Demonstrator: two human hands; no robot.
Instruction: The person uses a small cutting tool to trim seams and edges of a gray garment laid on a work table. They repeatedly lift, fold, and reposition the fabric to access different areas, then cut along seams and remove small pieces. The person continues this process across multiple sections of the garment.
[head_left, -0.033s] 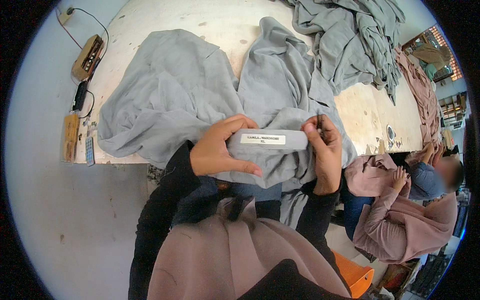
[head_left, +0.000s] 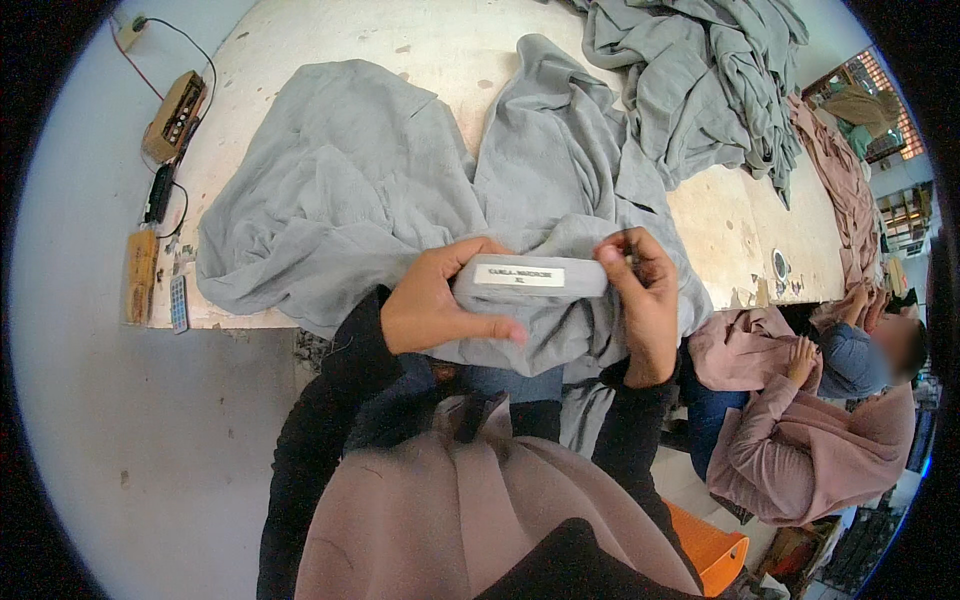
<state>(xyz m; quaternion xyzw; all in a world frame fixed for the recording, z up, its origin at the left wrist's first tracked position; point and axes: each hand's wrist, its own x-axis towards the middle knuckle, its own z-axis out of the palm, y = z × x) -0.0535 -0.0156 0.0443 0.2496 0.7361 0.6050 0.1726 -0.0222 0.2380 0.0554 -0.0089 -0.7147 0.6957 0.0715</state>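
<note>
A pale grey garment (head_left: 340, 200) is spread in folds over the light table top. A folded band of it (head_left: 582, 280), bearing a white label (head_left: 519, 275) with dark print, is held level in front of me. My left hand (head_left: 435, 305) grips the left end of the band, thumb along its lower edge and fingers mostly tucked behind. My right hand (head_left: 645, 305) pinches the right end between thumb and curled fingers. More cloth bunches below the band and hangs over the table's front edge.
A grey fabric pile (head_left: 690, 90) lies at the back. Boxy devices with cables (head_left: 175, 115), a wooden block (head_left: 140, 275) and a remote (head_left: 180, 305) line the left side by a wall. On the right, co-workers (head_left: 800, 450) handle pink cloth (head_left: 740, 345), near an orange chair (head_left: 710, 545).
Both hands and the labelled band have shifted slightly to the left, with the grip kept at both ends. The rest looks the same.
</note>
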